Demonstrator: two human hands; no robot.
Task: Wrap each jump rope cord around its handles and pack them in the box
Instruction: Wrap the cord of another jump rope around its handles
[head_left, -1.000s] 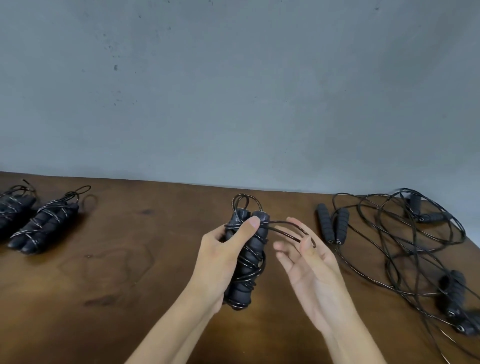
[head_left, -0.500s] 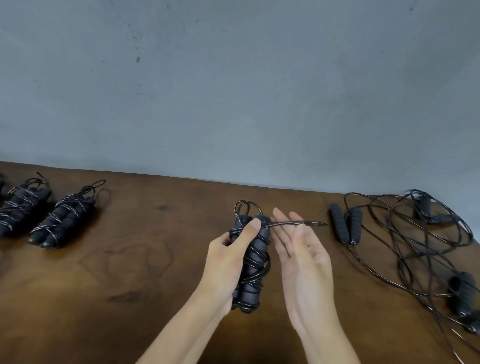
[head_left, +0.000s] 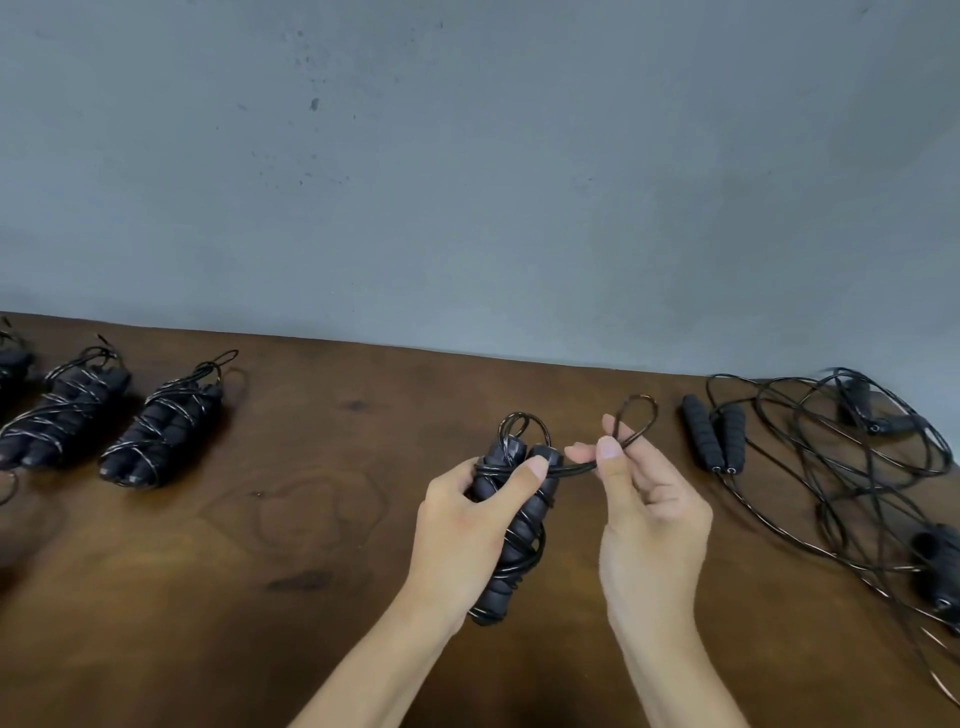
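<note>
The wrapped handles (head_left: 511, 525) are held above the surface's middle, gripped by the left hand (head_left: 467, 525), thumb pinning the coils. The right hand (head_left: 644, 514) pinches the cord's end loop (head_left: 636, 421). The cord looks thin, slick and springy, so it likely needs tension; the foam handles offer the surest hold.

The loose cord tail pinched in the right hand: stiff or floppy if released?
Probably springy rather than limp: the cord tail holds an open loop above the right hand without drooping. Released, it would likely spring back and loosen the last turn on the handles, which the left hand grips.
</note>
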